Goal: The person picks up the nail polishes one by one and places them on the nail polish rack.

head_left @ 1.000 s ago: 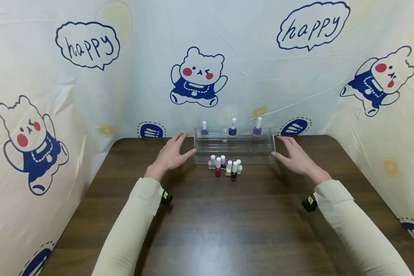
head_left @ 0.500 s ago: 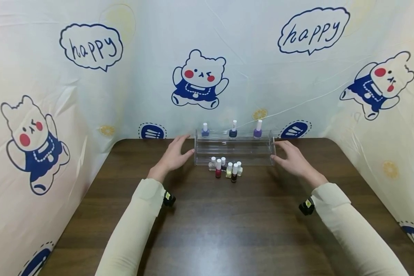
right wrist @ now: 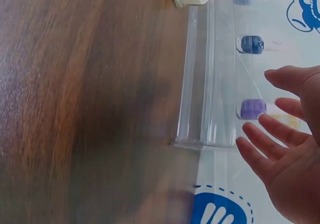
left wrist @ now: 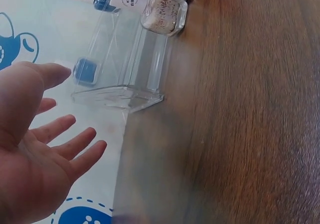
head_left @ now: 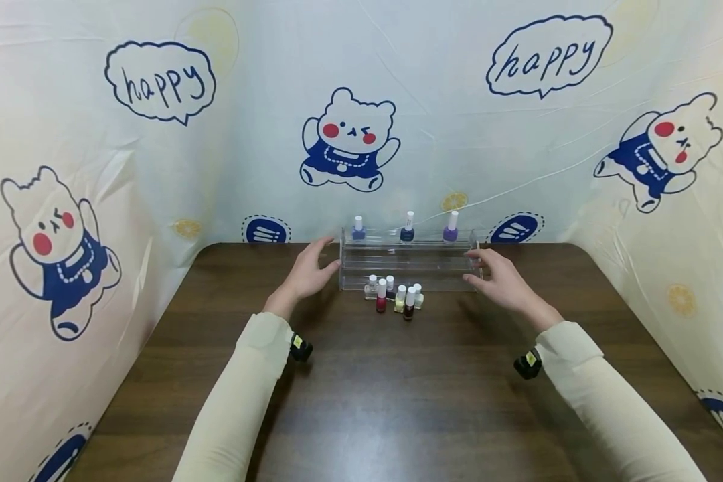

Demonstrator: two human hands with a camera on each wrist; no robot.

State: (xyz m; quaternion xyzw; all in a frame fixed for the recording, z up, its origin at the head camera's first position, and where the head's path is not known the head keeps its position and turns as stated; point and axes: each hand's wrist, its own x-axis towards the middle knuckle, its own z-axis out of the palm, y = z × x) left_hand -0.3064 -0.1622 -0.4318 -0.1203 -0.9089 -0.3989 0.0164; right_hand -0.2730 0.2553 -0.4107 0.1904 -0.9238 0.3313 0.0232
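Flanking the clear rack (head_left: 410, 261), left hand (head_left: 306, 271) and right hand (head_left: 501, 278) show relaxed fingers (left wrist: 90, 157), grasping nothing; its far tier (head_left: 428, 242) likely props the purple bottle (head_left: 450, 233) upright.

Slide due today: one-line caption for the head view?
Hands at opposite ends of a clear tiered rack, three nail polish bottles on top, six more in front.

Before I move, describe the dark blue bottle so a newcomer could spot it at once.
At the far edge of the wooden table stands a clear stepped rack. At its top, the dark blue bottle stands upright between a lighter blue-violet bottle and a purple bottle. It is the middle one and the darkest of those three.
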